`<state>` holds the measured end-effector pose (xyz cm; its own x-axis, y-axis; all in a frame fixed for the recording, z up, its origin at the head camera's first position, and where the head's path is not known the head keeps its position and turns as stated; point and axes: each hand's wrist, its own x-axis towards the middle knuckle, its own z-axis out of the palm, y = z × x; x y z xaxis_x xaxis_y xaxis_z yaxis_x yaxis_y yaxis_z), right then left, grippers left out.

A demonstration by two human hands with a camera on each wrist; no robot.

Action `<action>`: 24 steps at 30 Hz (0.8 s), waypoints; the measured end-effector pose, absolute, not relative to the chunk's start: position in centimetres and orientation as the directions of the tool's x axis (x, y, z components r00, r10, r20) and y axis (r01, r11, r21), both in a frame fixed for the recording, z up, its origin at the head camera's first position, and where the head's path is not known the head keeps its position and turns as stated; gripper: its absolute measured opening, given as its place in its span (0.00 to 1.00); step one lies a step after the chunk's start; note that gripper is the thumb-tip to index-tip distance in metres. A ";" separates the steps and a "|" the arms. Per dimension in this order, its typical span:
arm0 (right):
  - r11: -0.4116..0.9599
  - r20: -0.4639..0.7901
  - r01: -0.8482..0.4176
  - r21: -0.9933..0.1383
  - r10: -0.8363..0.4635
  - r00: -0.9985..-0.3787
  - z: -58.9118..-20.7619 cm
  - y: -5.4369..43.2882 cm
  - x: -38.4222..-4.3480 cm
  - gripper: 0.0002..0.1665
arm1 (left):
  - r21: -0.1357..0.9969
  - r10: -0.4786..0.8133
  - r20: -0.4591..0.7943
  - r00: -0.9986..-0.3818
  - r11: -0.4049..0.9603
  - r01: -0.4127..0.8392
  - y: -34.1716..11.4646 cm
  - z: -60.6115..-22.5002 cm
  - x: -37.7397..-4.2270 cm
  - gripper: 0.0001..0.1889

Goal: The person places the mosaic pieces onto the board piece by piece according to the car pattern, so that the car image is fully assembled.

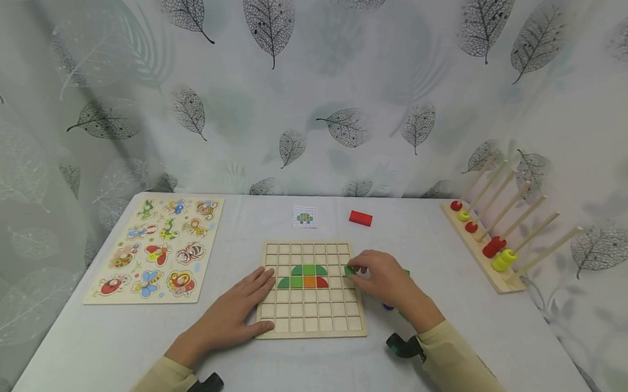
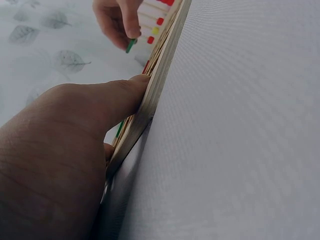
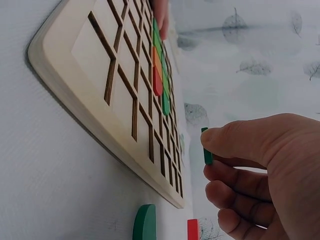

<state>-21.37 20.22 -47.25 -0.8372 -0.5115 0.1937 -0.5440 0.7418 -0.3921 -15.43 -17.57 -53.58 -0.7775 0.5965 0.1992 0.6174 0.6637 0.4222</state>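
A square wooden grid board (image 1: 311, 324) lies on the white table, with green tiles (image 1: 303, 270), an orange tile (image 1: 309, 282) and red tiles (image 1: 322, 283) set in its middle cells. My left hand (image 1: 236, 307) rests along the board's left edge with fingers extended; in the left wrist view the thumb (image 2: 120, 97) touches the rim. Above the board's right side, my right hand (image 1: 386, 280) pinches a small green tile (image 3: 207, 146) between thumb and forefinger. More green and blue pieces (image 1: 388, 307) lie on the table, partly hidden behind that hand.
A small pattern card (image 1: 304, 217) and a red block (image 1: 361, 218) lie beyond the board. To the left is a wooden insect puzzle (image 1: 156, 253). A peg rack (image 1: 484, 252) with red and yellow beads stands at the right. A leaf-print curtain (image 1: 319, 90) hangs behind.
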 end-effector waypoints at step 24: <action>0.780 0.086 -0.478 -0.404 -0.487 -0.869 -47.1 18.6 -20.9 0.13 | 0.425 0.594 0.194 -0.781 0.667 0.613 -17.6 -53.5 -15.3 0.49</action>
